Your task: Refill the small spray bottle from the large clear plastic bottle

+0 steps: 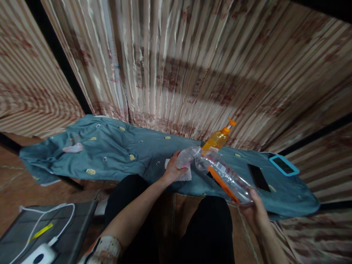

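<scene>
My left hand [173, 169] is wrapped round a small clear plastic bottle [187, 155], which tilts to the right over a white sheet [184, 175]. In my right hand [254, 209] is the base of a large clear bottle [233, 183] with an orange strip and a small barcode label. The large bottle leans up and left, and its neck end meets the small bottle's end; whether they touch I cannot tell. Behind them stands an orange pump bottle [216, 139], partly hidden by the large bottle.
The blue patterned cloth [148, 146] carries a dark phone [259, 178], a blue-framed device [284, 165] and a pale crumpled piece [73, 148]. A white power strip [41, 255] with a cable lies lower left. Striped curtains [176, 66] hang behind.
</scene>
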The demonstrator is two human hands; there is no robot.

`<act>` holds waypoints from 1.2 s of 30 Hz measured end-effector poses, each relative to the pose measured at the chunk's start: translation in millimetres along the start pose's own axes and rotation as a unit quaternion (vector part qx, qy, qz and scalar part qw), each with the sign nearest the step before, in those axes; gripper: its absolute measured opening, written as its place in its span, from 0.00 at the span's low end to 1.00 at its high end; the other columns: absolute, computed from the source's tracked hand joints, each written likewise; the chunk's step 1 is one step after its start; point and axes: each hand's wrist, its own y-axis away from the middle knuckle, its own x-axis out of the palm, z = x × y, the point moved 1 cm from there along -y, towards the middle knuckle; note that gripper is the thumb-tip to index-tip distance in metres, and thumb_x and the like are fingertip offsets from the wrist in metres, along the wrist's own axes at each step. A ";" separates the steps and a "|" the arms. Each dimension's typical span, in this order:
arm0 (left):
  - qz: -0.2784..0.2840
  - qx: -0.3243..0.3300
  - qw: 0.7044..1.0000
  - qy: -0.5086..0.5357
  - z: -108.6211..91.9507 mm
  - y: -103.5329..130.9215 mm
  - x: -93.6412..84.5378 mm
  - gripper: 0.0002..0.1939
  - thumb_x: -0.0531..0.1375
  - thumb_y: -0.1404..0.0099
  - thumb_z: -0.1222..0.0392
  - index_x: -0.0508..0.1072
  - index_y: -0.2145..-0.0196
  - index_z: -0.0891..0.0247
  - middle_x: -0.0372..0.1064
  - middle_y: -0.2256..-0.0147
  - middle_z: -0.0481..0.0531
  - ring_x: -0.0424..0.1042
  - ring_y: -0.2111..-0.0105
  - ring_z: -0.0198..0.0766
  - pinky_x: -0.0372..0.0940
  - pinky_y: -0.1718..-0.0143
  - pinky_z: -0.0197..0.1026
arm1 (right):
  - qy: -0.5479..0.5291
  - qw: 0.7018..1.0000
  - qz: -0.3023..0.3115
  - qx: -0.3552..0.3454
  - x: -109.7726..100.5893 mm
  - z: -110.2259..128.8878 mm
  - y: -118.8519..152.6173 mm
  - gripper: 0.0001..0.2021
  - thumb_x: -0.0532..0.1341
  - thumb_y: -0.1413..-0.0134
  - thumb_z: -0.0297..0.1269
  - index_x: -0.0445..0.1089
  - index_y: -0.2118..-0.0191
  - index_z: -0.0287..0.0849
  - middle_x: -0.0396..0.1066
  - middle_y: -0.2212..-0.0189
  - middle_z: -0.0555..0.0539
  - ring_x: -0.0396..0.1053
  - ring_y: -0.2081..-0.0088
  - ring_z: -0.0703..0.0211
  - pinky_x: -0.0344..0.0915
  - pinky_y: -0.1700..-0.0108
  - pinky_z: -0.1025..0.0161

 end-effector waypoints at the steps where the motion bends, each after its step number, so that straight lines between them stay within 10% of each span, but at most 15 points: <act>1: -0.002 -0.002 1.000 0.004 0.2 0.4 -0.3 0.45 0.74 0.50 0.67 0.65 0.36 0.59 0.74 0.42 0.58 0.74 0.40 0.55 0.67 0.35 0.59 | -0.037 0.998 0.006 0.043 7.5 -16.9 11.8 0.33 0.72 0.61 0.68 0.80 0.56 0.46 0.83 0.61 0.40 0.81 0.63 0.41 0.77 0.63 0.47; 13: -0.009 0.005 1.000 0.010 6.8 5.7 -0.9 0.48 0.76 0.53 0.67 0.65 0.35 0.61 0.74 0.41 0.59 0.74 0.40 0.56 0.67 0.34 0.59 | -0.339 0.896 0.095 0.270 60.8 -94.2 98.6 0.31 0.71 0.51 0.65 0.81 0.50 0.46 0.82 0.50 0.37 0.80 0.48 0.41 0.72 0.42 0.41; 36: 0.016 -0.023 0.999 0.042 31.0 12.4 -14.6 0.52 0.77 0.52 0.66 0.60 0.33 0.56 0.75 0.42 0.59 0.77 0.43 0.53 0.69 0.37 0.61 | -0.362 0.902 0.111 0.207 55.1 -80.4 90.5 0.38 0.77 0.63 0.59 0.80 0.49 0.37 0.78 0.46 0.27 0.72 0.37 0.28 0.56 0.30 0.30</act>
